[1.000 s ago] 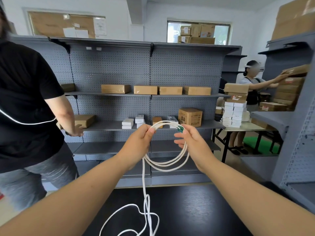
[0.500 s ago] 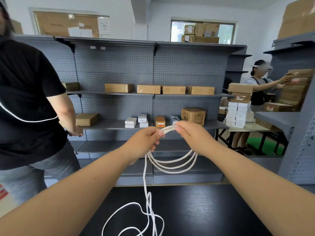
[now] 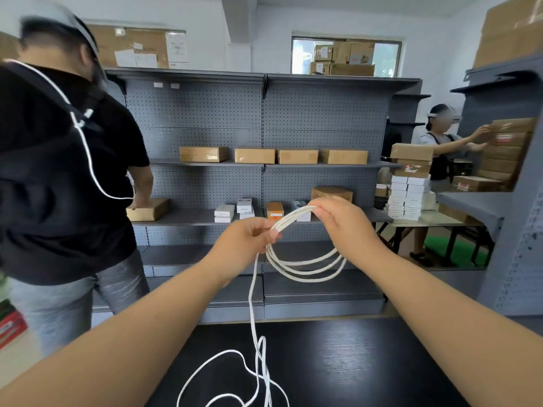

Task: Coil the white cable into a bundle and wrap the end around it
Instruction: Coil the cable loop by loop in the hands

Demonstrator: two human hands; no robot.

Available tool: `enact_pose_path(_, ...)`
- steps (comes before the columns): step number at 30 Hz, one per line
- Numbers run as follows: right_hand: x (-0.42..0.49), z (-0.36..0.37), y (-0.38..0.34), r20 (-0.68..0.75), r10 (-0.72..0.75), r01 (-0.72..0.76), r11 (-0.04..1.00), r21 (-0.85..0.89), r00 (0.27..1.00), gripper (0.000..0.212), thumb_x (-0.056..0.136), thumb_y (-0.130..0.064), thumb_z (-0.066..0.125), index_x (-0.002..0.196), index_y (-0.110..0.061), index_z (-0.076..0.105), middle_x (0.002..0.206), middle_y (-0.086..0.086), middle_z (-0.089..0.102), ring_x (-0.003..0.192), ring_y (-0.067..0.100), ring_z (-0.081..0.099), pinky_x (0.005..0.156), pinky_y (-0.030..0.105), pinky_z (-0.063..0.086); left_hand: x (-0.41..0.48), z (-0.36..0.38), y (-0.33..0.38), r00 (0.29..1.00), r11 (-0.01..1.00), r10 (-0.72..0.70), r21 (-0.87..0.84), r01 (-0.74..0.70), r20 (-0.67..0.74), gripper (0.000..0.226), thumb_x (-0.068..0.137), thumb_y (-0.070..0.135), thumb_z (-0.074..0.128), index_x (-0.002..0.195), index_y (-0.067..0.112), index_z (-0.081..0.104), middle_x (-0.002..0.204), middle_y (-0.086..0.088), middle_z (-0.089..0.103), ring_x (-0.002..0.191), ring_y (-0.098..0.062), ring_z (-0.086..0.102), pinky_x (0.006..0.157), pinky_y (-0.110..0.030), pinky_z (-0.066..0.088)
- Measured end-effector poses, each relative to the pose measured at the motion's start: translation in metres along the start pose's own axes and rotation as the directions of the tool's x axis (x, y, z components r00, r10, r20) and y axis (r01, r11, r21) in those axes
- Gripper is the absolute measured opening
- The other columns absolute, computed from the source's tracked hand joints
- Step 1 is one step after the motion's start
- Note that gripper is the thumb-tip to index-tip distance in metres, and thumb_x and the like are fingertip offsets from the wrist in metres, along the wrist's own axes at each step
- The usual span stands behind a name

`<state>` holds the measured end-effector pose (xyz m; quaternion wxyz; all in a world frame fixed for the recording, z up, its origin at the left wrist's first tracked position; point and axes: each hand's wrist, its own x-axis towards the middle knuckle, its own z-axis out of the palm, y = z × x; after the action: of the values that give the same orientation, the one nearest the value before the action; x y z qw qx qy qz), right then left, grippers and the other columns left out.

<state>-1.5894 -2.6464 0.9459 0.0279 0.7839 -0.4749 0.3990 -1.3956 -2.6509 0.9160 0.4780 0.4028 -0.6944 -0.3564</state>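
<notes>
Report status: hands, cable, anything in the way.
Both hands, left and right, grip white cable. Few loops coiled; loose tail on black table. Nothing blocking.

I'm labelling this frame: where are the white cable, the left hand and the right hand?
white cable (image 3: 305, 270): head view, bottom of the hanging loops.
left hand (image 3: 244, 245): head view, back of the hand.
right hand (image 3: 342, 220): head view, back of the hand.

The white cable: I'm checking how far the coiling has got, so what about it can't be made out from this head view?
- Loose end: the slack on the black table runs off the bottom edge.
- Starting end: covered where the right hand closes over the top of the white cable coil.
- Loop count: strands bunch together between the right hand and the left hand.
- Remaining length: cut off by the frame.
</notes>
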Motion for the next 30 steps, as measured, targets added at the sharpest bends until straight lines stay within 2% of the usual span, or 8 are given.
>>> enact_pose_path(3,-0.004,0.005,-0.002,-0.074,0.038,-0.034,0.998,0.054,0.997,0.029,0.098,-0.016,0.039,0.111,-0.01,0.064,0.106,0.009,0.064,0.101,0.023,0.054,0.083,0.027,0.034,-0.004,0.013,-0.007,0.988,0.995,0.08,0.071,-0.071,-0.13,0.021,0.096,0.019,0.048,0.09,0.031,0.064,0.093,0.004,0.07,0.09,-0.014,0.06,0.085,-0.023,0.042)
enact_pose_path(7,-0.008,0.011,-0.001,-0.141,0.082,-0.064,0.989,0.13,0.987,0.028,0.098,-0.015,0.039,0.11,-0.01,0.064,0.104,0.009,0.065,0.098,0.021,0.054,0.077,0.024,0.032,-0.007,0.027,-0.017,0.963,0.997,0.012,-0.074,-0.033,-0.268,0.028,0.098,0.026,0.043,0.086,0.013,0.064,0.073,0.005,0.061,0.071,-0.011,0.052,0.071,-0.021,0.041)
enact_pose_path(15,-0.01,0.022,-0.003,-0.254,0.341,-0.246,0.907,0.342,0.905,0.031,0.099,-0.018,0.039,0.118,-0.011,0.061,0.115,0.003,0.064,0.106,0.019,0.056,0.09,0.028,0.04,-0.013,0.044,-0.024,0.963,0.928,-0.11,-0.373,0.011,-0.247,0.029,0.099,0.025,0.038,0.092,0.016,0.064,0.073,0.003,0.059,0.07,-0.01,0.056,0.068,-0.021,0.045)
enact_pose_path(18,-0.01,0.026,-0.001,-0.263,0.425,-0.282,0.85,0.445,0.866,0.03,0.099,-0.02,0.038,0.115,-0.016,0.063,0.11,0.0,0.065,0.099,0.016,0.056,0.085,0.029,0.041,-0.012,0.044,-0.022,0.959,0.918,-0.121,-0.396,0.01,-0.255,0.03,0.1,0.025,0.035,0.092,0.016,0.063,0.067,0.003,0.054,0.063,-0.01,0.057,0.063,-0.02,0.049)
enact_pose_path(22,-0.011,0.035,0.002,-0.211,0.531,-0.34,0.751,0.565,0.821,0.028,0.099,-0.022,0.038,0.111,-0.017,0.063,0.085,-0.005,0.058,0.074,0.01,0.05,0.072,0.029,0.037,-0.009,0.042,-0.02,0.946,0.969,-0.069,-0.248,-0.013,-0.318,0.03,0.1,0.025,0.035,0.09,0.022,0.062,0.066,0.004,0.044,0.05,-0.004,0.047,0.07,-0.033,0.049)
enact_pose_path(25,-0.013,0.038,0.008,-0.088,0.535,-0.386,0.704,0.597,0.84,0.028,0.099,-0.023,0.036,0.096,-0.021,0.064,0.067,-0.004,0.048,0.054,0.009,0.041,0.057,0.024,0.036,-0.007,0.033,-0.015,0.938,0.993,-0.01,-0.113,-0.031,-0.346,0.028,0.1,0.024,0.036,0.089,0.022,0.062,0.064,0.004,0.044,0.049,-0.006,0.043,0.059,-0.02,0.042)
enact_pose_path(27,-0.018,0.037,0.011,-0.002,0.511,-0.41,0.692,0.594,0.86,0.029,0.1,-0.021,0.035,0.084,-0.022,0.059,0.063,-0.001,0.049,0.045,0.005,0.042,0.048,0.015,0.035,-0.006,0.026,-0.011,0.939,0.998,0.061,0.03,-0.054,-0.339,0.027,0.099,0.025,0.038,0.091,0.014,0.061,0.062,0.003,0.044,0.049,-0.008,0.042,0.057,-0.021,0.04)
enact_pose_path(30,-0.026,0.037,0.016,0.1,0.452,-0.428,0.717,0.551,0.886,0.025,0.1,-0.023,0.033,0.104,-0.014,0.057,0.075,-0.001,0.058,0.055,0.01,0.053,0.057,0.022,0.041,-0.003,0.014,-0.004,0.944,0.965,0.165,0.243,-0.095,-0.286,0.026,0.099,0.026,0.039,0.091,0.01,0.059,0.06,0.004,0.044,0.055,-0.013,0.042,0.061,-0.029,0.037)
